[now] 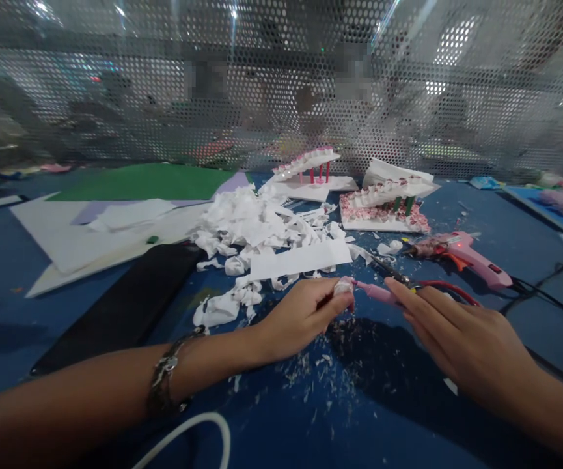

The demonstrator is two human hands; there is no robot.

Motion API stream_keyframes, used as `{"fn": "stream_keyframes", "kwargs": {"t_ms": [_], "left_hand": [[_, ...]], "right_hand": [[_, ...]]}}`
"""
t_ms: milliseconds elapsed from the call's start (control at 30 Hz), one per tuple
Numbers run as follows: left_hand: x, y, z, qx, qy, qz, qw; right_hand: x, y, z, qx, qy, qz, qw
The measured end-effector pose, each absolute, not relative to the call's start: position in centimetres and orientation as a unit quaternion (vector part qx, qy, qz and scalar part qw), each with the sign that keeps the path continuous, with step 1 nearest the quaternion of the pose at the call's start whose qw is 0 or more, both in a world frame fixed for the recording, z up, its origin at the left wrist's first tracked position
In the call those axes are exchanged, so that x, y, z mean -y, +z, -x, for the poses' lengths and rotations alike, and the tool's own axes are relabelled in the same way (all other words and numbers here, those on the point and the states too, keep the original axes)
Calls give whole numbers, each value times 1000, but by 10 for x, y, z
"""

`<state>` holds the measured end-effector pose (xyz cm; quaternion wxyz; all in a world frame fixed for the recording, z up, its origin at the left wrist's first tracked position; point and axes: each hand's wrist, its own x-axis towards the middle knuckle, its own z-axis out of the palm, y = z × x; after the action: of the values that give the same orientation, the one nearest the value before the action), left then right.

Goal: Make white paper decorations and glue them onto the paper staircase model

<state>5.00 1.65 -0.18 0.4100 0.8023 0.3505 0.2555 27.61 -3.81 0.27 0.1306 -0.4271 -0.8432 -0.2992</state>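
My left hand [301, 316] pinches a small crumpled white piece with pink edges [343, 286] between thumb and fingertips. In my right hand [466, 339] is a slim pink pen-like tool [379, 293], its narrow tip pointing left and meeting the piece, or very close to it. The fingers cover the tool's back end. Just beyond my hands lie a flat white paper strip [301, 259] and a heap of torn white paper [252, 218]. A pink glue gun [476, 257] rests on its side beyond my right hand.
Two small white models on posts, one with pink [310, 172] and one with green supports [388, 205], stand at the back. Green sheet [149, 182] and a black flat case [125, 303] lie left. Black cables [549, 293] run right; a perforated metal screen [281, 85] stands behind.
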Motion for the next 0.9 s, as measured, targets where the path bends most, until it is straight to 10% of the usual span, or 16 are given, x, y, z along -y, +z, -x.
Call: {"fn": "stream_keyframes", "kwargs": {"t_ms": [567, 900], "left_hand": [[-15, -5, -54, -359, 311, -678, 561], [-15, -1, -52, -389, 278, -792, 379]], "right_hand": [[37, 1, -280, 842, -303, 429, 123], [32, 7, -276, 832, -235, 466, 190]]}}
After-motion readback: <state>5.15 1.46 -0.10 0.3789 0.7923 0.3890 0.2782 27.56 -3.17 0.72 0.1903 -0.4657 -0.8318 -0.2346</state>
